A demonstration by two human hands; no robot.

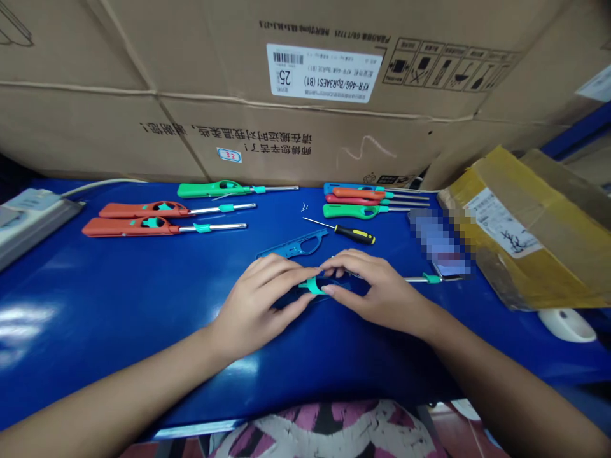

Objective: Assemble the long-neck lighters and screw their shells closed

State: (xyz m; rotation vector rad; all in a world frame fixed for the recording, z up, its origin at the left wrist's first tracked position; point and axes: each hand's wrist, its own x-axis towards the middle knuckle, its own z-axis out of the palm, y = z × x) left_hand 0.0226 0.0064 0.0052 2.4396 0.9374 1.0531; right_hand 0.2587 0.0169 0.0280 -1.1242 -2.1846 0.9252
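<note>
Both hands are at a blue long-necked lighter lying on the table, its handle mostly covered by my fingers. Between the hands shows its teal trigger (312, 285); the metal tube (415, 279) sticks out to the right, with a teal slider (432, 278) on it. My left hand (265, 296) is closed around the left part, thumb and forefinger at the trigger. My right hand (372, 286) has its thumb against the trigger's right side, fingers bent over the handle. Just behind lies a loose blue handle half (286, 247), with a black-and-yellow screwdriver (356, 234) farther back.
Two red lighters (138, 226) and a green lighter (210, 189) lie back left. Several more lighters (353, 210) lie back right, near tiny screws (304, 207). A phone (436, 238), a taped carton (534, 222), a white mouse (568, 325) and a power strip (31, 219) flank them.
</note>
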